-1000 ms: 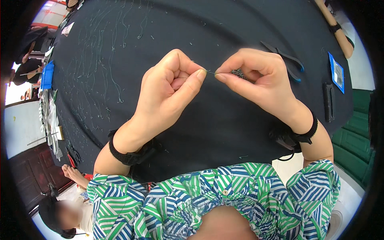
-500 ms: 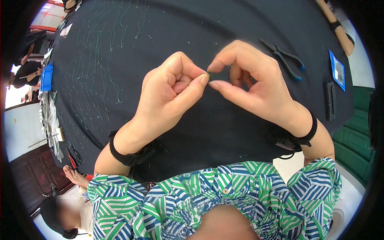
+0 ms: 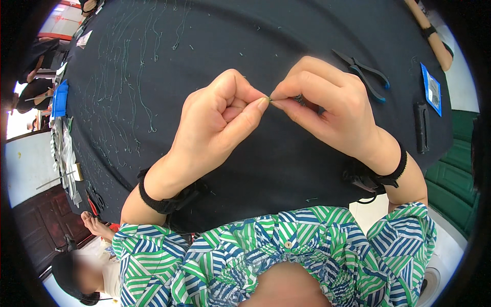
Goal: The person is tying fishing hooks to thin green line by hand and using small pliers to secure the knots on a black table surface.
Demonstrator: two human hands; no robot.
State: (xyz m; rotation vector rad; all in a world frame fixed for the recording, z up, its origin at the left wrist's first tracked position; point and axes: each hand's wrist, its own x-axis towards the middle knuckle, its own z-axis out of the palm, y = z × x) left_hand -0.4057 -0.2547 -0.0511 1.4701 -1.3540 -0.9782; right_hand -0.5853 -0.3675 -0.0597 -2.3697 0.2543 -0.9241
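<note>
Above the middle of the black cloth, my left hand (image 3: 217, 120) pinches with thumb and forefinger, its other fingers curled into the palm. Fingertip to fingertip with it, my right hand (image 3: 330, 107) pinches too. A tiny bit of thin green line (image 3: 269, 99) shows where the tips meet; the rest is hidden by the fingers. Pliers with blue-tipped handles (image 3: 362, 75) lie beyond my right hand. To the left, green lines with small hooks (image 3: 152, 128) are spread over the cloth.
A blue packet (image 3: 431, 89) and a black bar-shaped object (image 3: 422, 128) lie at the right edge. On the left are a blue tray (image 3: 60, 99) and scissors (image 3: 95, 197). Short line scraps dot the black cloth (image 3: 286, 169). Other people are around the table.
My right thumb and forefinger have closed from an open gap into a pinch on the green line at my left fingertips. My left hand has barely moved.
</note>
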